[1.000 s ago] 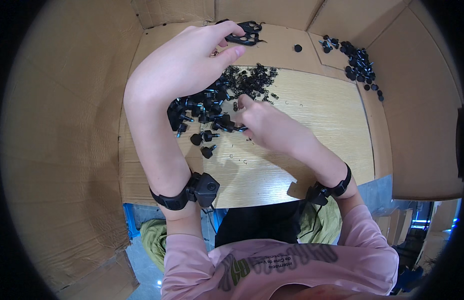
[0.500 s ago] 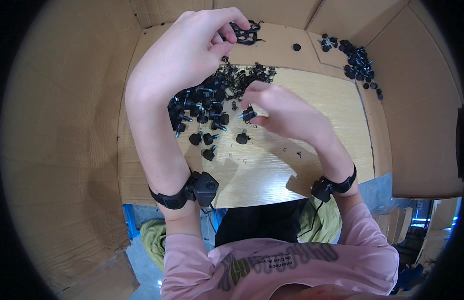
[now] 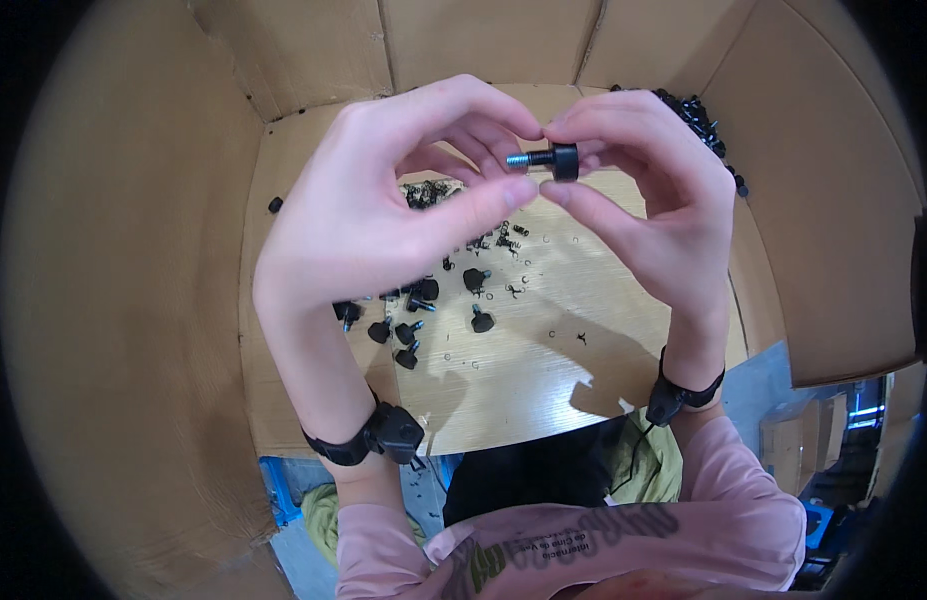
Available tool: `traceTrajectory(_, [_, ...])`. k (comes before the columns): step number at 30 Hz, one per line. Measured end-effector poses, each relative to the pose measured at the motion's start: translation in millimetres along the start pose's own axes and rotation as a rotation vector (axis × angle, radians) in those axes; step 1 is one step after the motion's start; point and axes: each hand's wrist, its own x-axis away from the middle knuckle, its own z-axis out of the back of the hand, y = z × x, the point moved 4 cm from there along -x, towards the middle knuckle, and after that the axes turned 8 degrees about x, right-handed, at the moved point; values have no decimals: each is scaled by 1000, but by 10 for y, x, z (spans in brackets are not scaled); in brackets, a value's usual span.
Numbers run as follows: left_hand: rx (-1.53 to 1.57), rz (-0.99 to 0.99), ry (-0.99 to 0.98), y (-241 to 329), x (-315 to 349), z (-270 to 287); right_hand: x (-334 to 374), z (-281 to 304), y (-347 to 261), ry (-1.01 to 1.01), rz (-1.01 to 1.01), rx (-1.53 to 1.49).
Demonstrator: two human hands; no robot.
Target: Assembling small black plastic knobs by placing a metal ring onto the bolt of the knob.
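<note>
The right hand (image 3: pixel 673 180) has thumb and fingers closed in on the black head of a screw knob (image 3: pixel 564 162), held up in the air above the work board (image 3: pixel 513 412). Its bright threaded end points into the curl of the left hand (image 3: pixel 368 205), whose thumb and forefinger stand apart around it; whether any left fingertip touches the thread I can't tell. Between head and thread runs a dark length, perhaps a coil slipped over the shank.

Below, on the board, loose knobs (image 3: pixel 482 320) lie scattered, with stray rings and wiry bits (image 3: pixel 514 292) among them. Farther back, partly behind the left hand, sits a tangle of small black coils (image 3: pixel 428 193). At the far right corner, by the cardboard wall (image 3: pixel 828 190), there's a heap of dark pieces (image 3: pixel 695 118), part hidden by the right hand.

I'd judge the work to be midway: one knob in hand, several loose ones left, and that far heap possibly the finished lot.

As for writing, the pink shirt (image 3: pixel 723 520) carries printed lettering and a green mark; I can make out none on the knobs.
</note>
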Motion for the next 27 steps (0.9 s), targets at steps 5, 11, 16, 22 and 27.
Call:
traceTrajectory(5, [-2, -162, 65, 133, -36, -102, 36, 136, -79, -2, -56, -96])
traceTrajectory(11, [0, -152, 78, 161, -31, -143, 43, 188, -147, 4, -42, -80])
traceTrajectory(16, [11, -118, 88, 147, -57, -177, 57, 214, -124, -22, -90, -116])
traceTrajectory(22, [11, -108, 105, 125, -52, -197, 73, 208, -118, -12, -99, -105])
traceTrajectory(27, [24, -111, 91, 104, -59, -194, 76, 204, -111, -14, -119, -94])
